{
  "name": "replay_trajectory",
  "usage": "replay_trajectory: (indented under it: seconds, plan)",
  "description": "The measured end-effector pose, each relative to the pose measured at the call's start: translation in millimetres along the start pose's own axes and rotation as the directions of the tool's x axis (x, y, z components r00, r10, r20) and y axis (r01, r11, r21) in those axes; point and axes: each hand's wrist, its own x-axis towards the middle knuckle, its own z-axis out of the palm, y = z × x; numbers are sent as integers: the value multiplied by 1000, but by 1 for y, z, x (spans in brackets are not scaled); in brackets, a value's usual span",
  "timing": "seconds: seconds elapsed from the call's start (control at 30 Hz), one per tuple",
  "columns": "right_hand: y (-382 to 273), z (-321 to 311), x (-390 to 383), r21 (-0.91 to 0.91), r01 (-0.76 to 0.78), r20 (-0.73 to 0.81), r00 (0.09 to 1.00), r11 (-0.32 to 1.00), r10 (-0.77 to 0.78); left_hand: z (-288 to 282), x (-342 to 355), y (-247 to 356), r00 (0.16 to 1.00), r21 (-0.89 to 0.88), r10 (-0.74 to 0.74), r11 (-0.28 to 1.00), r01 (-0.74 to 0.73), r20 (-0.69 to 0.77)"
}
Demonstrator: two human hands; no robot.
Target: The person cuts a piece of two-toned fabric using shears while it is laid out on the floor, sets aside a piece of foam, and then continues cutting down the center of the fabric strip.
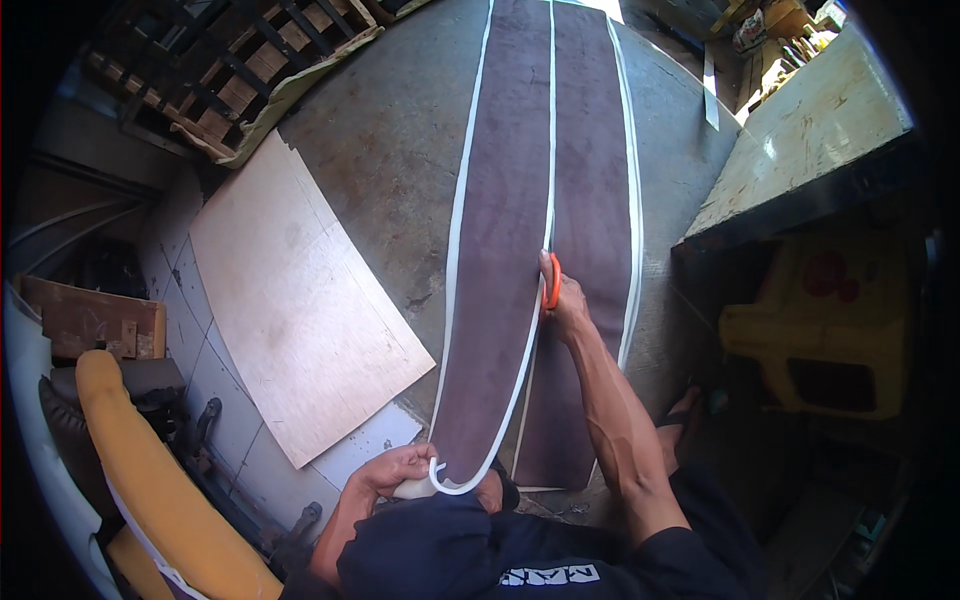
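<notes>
A long dark purple-brown sheet of fabric [508,200] with white edges runs away from me across the floor. A white line goes down its length, and on the near side of the scissors the sheet is parted along that line. My right hand [568,303] grips orange-handled scissors [554,278] at the point where the parting stops; their blades are mostly hidden. Near my body, my left hand [396,468] pinches the near corner of the left strip, whose white edge curls up there. The right strip [560,420] lies flat beside it.
Left of the fabric lies a pale plywood sheet [300,310]. A slatted wooden frame [230,70] stands at the far left, and a yellow-orange padded piece [150,470] at the near left. On the right are a worn tabletop [800,140] and a yellow plastic object [810,360].
</notes>
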Motion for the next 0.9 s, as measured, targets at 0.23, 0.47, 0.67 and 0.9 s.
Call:
replay_trajectory:
  seconds: [0.23,0.47,0.67,0.9]
  plan:
    - [-16,-2,25,-19,9,-67,998,1000,-10,1,-3,-2,998,-16,-1,1000,0,-66]
    - [-3,-14,3,-408,2,-182,980,913,-83,-4,-20,44,945,278,280,934,-226,-171]
    - [98,-12,-92,-708,415,-95,746,572,-659,19,3,215,-228,920,966,200,338,-126]
    - [143,-17,-98,-803,300,-110,775,515,-622,111,118,186,564,941,774,-339,-13,287]
